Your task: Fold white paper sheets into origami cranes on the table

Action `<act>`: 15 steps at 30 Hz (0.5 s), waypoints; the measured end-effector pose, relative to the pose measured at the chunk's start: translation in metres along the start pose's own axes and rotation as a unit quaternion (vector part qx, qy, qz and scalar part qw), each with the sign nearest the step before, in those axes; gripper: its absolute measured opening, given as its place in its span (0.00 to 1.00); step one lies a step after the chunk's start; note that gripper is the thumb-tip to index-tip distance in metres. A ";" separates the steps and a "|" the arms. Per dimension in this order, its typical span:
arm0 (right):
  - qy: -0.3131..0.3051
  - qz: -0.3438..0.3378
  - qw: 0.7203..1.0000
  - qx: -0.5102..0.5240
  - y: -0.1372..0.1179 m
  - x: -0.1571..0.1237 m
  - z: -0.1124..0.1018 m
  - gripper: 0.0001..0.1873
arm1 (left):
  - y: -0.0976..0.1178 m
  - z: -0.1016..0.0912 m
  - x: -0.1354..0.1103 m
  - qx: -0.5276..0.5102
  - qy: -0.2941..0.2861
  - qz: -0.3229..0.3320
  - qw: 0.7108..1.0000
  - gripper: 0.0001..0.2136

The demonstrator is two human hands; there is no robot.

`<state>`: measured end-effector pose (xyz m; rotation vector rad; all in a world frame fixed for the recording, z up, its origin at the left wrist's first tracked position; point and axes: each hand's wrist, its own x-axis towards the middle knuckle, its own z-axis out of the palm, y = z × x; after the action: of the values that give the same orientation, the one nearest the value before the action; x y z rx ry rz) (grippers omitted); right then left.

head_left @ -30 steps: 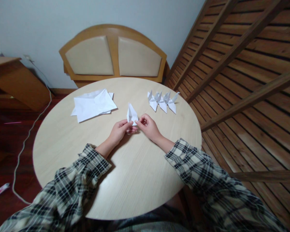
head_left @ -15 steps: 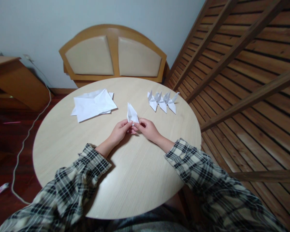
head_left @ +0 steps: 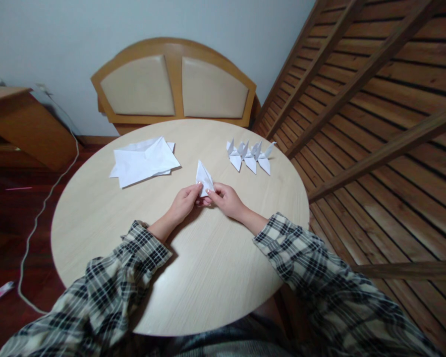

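Note:
A folded white paper (head_left: 203, 174), pointed at its far end, is held between both hands above the middle of the round table (head_left: 215, 277). My left hand (head_left: 187, 199) pinches its lower left edge, thumb on top. At its lower right, my right hand (head_left: 226, 198) grips it, the thumb lying across the front. Fingers beneath the paper are partly hidden. To the right stand 3 white origami cranes (head_left: 250, 164) in a row. On the left lie several loose sheets of white paper (head_left: 144, 161), overlapping.
Behind the table is a wooden headboard (head_left: 178, 84) with two cream panels against the wall. A slatted wooden partition (head_left: 357, 163) borders the right side. On the left are a wooden desk (head_left: 22, 129), a white cable (head_left: 35, 223) and a small packet (head_left: 2, 291) on the floor.
The folded paper now shows a flatter, broader face, with its upper points closer together. Both thumbs have shifted slightly apart on it. The cranes and loose sheets stay put.

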<state>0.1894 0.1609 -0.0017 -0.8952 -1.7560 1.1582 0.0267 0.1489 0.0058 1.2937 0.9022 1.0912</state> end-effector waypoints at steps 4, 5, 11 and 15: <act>-0.030 0.041 0.993 0.109 0.000 0.000 0.001 0.18 | -0.001 -0.002 0.000 0.022 0.014 0.009 1.000 0.22; -0.033 0.053 0.990 0.128 0.001 0.001 0.001 0.18 | -0.002 -0.003 0.000 0.032 0.016 0.013 0.999 0.21; -0.027 0.061 0.990 0.126 0.002 -0.001 0.000 0.18 | -0.005 -0.005 0.000 0.083 0.026 0.043 0.995 0.21; -0.030 0.052 0.991 0.118 0.000 -0.002 0.000 0.19 | -0.002 -0.003 0.000 0.088 0.033 0.058 0.994 0.19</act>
<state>0.1905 0.1596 -0.0020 -0.8240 -1.5941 1.4405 0.0242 0.1496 0.0032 1.4774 1.0007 1.1719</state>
